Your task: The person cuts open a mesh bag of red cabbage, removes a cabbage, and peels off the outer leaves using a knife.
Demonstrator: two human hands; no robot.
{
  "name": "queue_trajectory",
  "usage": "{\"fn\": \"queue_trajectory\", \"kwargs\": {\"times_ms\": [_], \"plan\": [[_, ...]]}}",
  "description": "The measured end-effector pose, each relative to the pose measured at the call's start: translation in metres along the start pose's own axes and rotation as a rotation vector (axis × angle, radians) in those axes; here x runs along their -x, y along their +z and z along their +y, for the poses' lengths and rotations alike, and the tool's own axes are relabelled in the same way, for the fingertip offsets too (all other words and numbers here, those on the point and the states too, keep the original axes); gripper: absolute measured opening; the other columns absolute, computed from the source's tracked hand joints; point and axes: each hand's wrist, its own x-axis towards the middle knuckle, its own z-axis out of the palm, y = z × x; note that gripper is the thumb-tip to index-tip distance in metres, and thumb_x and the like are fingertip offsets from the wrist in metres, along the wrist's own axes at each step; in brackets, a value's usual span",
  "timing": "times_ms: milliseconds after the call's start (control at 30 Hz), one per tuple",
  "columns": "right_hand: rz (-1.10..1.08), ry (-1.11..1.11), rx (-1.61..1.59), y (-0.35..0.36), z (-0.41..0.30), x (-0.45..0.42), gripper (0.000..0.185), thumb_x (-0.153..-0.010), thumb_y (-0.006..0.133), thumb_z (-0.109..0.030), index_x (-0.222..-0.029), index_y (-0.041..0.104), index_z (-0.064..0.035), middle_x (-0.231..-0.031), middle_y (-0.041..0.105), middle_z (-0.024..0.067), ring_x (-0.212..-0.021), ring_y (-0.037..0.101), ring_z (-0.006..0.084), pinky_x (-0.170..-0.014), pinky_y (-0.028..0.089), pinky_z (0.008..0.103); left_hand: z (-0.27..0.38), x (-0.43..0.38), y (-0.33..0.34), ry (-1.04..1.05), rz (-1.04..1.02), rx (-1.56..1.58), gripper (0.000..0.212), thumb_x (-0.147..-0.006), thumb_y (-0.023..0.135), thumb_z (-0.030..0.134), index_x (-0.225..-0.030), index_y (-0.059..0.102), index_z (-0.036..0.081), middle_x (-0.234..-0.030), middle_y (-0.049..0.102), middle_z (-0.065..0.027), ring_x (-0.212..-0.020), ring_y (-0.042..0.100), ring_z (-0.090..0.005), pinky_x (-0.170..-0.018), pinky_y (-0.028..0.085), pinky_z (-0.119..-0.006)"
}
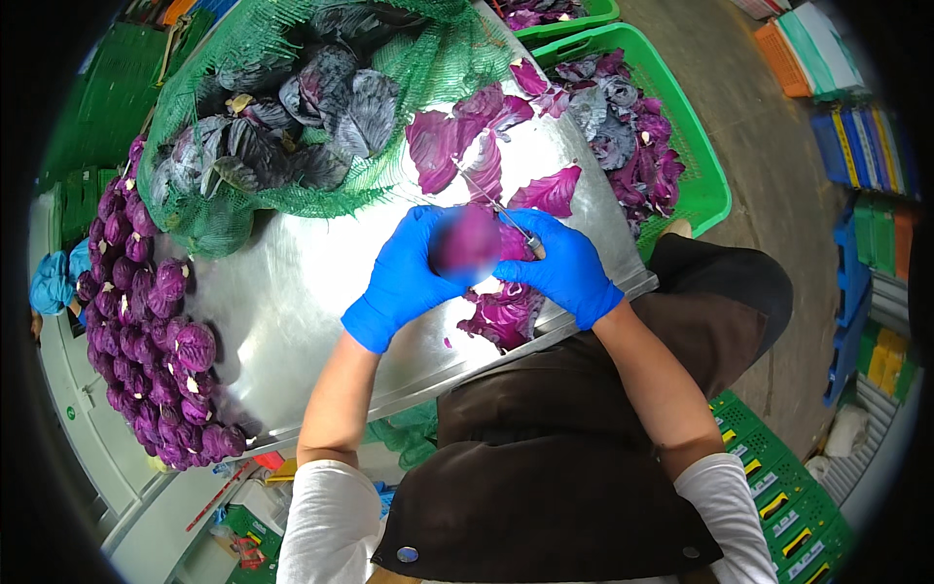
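Note:
A red cabbage head, partly blurred, is held over the metal table between my two blue-gloved hands. My left hand cups its left side. On the other side, my right hand grips a knife with a wooden handle, its thin blade pointing away from me. The thumb and fingers of that same hand also touch the cabbage. Loose purple cabbage leaves lie just below my hands, and more torn leaves are spread beyond them.
An open green mesh sack of dark, untrimmed cabbages occupies the far left. Peeled cabbages are massed along the left side of the metal table. A green crate of leaves stands at right. Another person is at far left.

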Motion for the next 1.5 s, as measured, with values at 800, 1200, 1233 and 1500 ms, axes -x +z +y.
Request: {"fn": "queue_trajectory", "kwargs": {"times_ms": [800,1200,1233,1500], "plan": [[0.145,0.129,0.234,0.016,-0.028,-0.014,0.068,-0.074,0.077,-0.053,-0.115,0.063,-0.0003,-0.099,0.068,0.018,-0.089,0.068,0.0295,-0.079,0.053,0.0374,-0.086,-0.064,0.021,-0.068,0.513,-0.24,0.017,-0.08,0.057,0.017,-0.092,0.062,0.006,-0.079,0.062,-0.0226,-0.072,0.061,-0.041,-0.065,0.047,-0.045],[0.233,-0.041,0.179,0.027,-0.01,-0.001,0.063,-0.071,0.082,-0.048,-0.108,0.063,-0.0004,-0.091,0.065,0.0132,-0.078,0.065,0.0278,-0.071,0.051,0.0374,-0.114,-0.072,0.011,-0.335,0.46,-0.469,0.025,-0.085,0.054,0.023,-0.101,0.068,0.01,-0.086,0.068,-0.0223,-0.081,0.065,-0.0426,-0.073,0.051,-0.05],[0.236,-0.082,0.171,0.028,-0.01,0.001,0.064,-0.07,0.083,-0.047,-0.109,0.061,-0.0012,-0.093,0.065,0.0125,-0.08,0.065,0.0274,-0.072,0.051,0.037,-0.101,-0.066,0.005,-0.347,0.451,-0.471,0.025,-0.084,0.054,0.022,-0.102,0.067,0.009,-0.086,0.067,-0.0223,-0.082,0.064,-0.0429,-0.074,0.051,-0.049],[0.248,-0.18,0.102,0.028,-0.003,0.011,0.059,-0.072,0.084,-0.037,-0.116,0.059,-0.0071,-0.103,0.065,0.01,-0.083,0.065,0.0228,-0.074,0.052,0.0333,0.008,0.02,0.026,-0.133,0.326,-0.086,0.043,-0.079,0.074,0.018,-0.116,0.062,0.0,-0.107,0.062,-0.0169,-0.101,0.061,-0.0321,-0.089,0.05,-0.039]]}}
